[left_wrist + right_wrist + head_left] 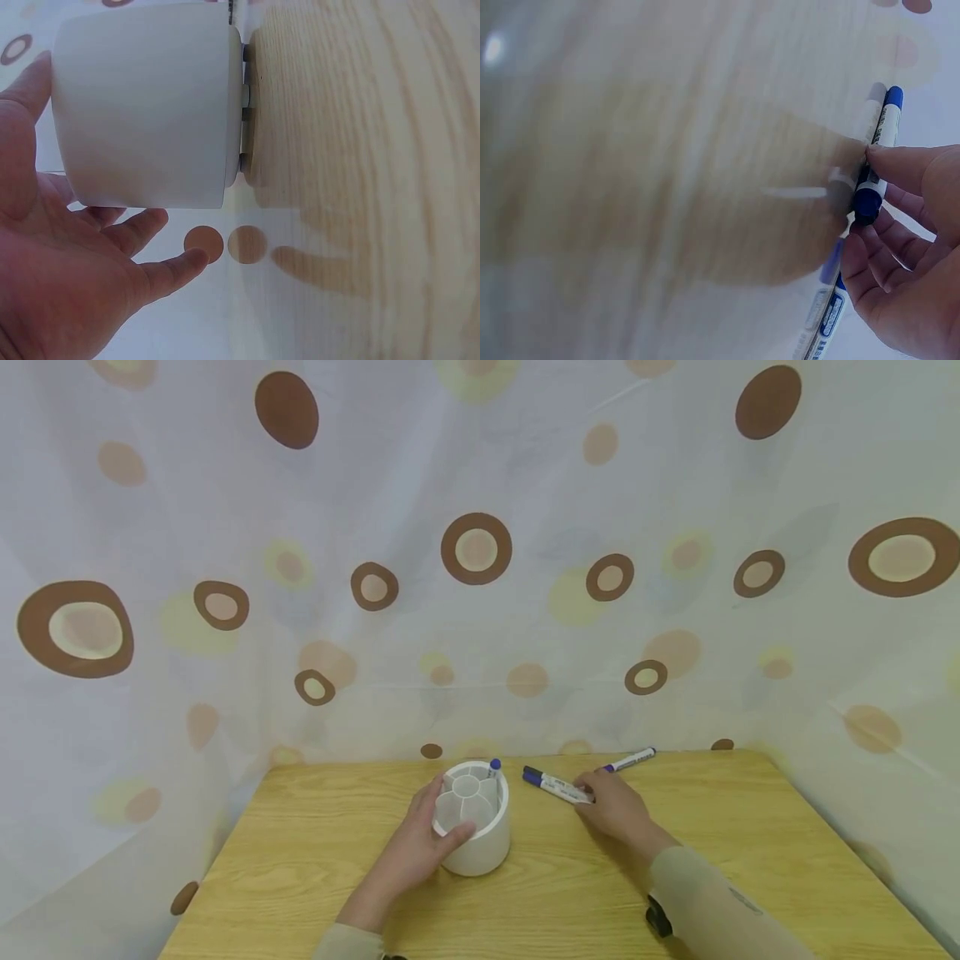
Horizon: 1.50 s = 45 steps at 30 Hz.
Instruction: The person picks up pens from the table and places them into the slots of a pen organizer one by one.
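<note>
A white round pen holder (477,853) with several compartments stands on the table, and a blue-ended marker (494,767) sits upright in its far right part. My left hand (420,843) holds the holder from the left, thumb over the near rim; the left wrist view shows the holder's smooth side (142,105) between thumb and fingers. To the right, my right hand (617,810) pinches the near ends of two markers (562,788) lying side by side, one black-capped, one blue-capped. In the right wrist view, thumb and fingers are about the markers (887,127). Another marker (633,760) lies beyond that hand.
The wooden table (300,860) ends at the back against a white curtain (525,635) with brown and yellow circles. This cloth also hangs at both sides. In the wrist views the glossy tabletop (667,187) mirrors the hands and things.
</note>
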Motion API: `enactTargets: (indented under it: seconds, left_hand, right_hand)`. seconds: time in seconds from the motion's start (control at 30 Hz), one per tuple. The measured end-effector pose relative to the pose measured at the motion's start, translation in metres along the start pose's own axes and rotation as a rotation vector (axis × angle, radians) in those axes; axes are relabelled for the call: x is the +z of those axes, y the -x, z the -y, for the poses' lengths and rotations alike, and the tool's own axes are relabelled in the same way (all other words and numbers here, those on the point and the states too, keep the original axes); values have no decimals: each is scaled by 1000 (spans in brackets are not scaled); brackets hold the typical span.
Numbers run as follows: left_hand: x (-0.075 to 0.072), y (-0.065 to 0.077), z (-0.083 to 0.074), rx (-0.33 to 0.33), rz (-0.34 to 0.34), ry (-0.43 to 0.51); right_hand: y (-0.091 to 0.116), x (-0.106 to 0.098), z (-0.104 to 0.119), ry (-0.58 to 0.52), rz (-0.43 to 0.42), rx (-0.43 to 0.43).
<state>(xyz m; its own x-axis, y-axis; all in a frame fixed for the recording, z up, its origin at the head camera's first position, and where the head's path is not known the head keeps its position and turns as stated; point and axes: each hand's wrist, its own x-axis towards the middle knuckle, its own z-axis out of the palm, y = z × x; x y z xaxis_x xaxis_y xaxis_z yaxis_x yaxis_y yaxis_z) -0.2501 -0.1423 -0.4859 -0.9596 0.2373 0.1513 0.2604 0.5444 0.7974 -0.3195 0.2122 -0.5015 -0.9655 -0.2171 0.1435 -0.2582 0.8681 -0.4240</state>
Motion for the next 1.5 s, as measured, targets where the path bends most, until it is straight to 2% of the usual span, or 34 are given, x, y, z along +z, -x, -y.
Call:
enactTargets:
  seconds: [0.27, 0.43, 0.67, 1.2, 1.5]
  left_hand:
    - [-2, -1, 0, -8, 4, -10]
    - [-4, -1, 1, -9, 5, -14]
    - [-4, 0, 0, -17, 10, 1]
    - [-1, 2, 1, -8, 12, 5]
    - [-1, 1, 2, -9, 15, 8]
  right_hand:
    - [7, -3, -17, -54, -12, 32]
    - [10, -6, -20, -96, -16, 65]
    - [12, -8, -17, -53, -15, 56]
    - [25, -11, -14, -51, -19, 84]
    - [35, -24, -3, -115, -100, 99]
